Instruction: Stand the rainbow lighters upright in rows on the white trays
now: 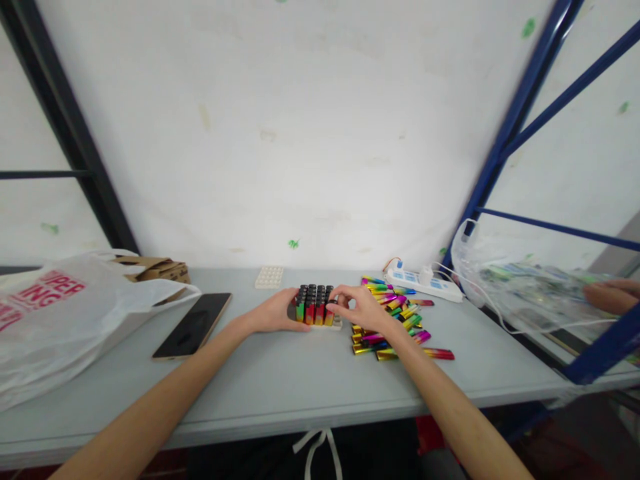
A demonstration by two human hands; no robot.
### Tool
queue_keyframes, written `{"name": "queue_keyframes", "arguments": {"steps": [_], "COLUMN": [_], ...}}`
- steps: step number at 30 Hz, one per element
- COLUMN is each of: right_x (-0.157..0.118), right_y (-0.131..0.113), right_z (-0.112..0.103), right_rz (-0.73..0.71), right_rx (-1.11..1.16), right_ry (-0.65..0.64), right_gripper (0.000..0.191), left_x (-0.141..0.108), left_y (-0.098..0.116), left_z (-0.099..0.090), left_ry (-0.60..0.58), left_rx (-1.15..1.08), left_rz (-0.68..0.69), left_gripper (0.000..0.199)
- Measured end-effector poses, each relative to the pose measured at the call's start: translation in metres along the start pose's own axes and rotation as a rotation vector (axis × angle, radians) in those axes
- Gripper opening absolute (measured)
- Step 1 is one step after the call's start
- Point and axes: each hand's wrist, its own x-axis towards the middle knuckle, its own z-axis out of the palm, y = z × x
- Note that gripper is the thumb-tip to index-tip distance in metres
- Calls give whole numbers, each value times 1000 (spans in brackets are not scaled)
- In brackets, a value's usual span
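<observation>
Several coloured lighters (pixel 315 312) with black tops stand upright in rows in a white tray (pixel 337 325) at the middle of the table. My left hand (pixel 280 312) grips the left side of the lighter block, thumb at its front. At the block's right side, the fingers of my right hand (pixel 354 303) are pinched at a lighter's black top. Just right of the tray lies a loose pile of shiny multicoloured lighters (pixel 395 320), partly behind my right forearm. A second white tray with a grid of holes (pixel 269 277) lies near the wall.
A black phone (pixel 194 325) and a white plastic bag (pixel 85 313) are on the left, with folded cardboard (pixel 159 269) behind. A white power strip (pixel 425 283) lies at back right. Beyond a blue frame post (pixel 520 127), another person's hand (pixel 613 295) is near clear plastic bags (pixel 535 283).
</observation>
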Motion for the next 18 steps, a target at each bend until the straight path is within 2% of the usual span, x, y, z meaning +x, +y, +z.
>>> {"name": "queue_keyframes", "arguments": {"steps": [7,10,14,18], "right_x": [1,2,1,-10], "right_y": [3,11,42,84], "right_z": [6,-1,-23,-42], "right_rz": [-10,25,99,186], "right_rx": [43,-30,-305,-590], "right_ry": [1,127,363,410], "right_gripper": [30,29,27,36], "left_x": [1,1,1,1], "left_y": [-1,-1,0,1], "left_z": [0,0,-2,-2], "left_ry": [3,-13,-7,-11], "left_rx": [20,5,12,17], "left_rz": [0,16,9,13], "left_gripper": [73,73,71,70]}}
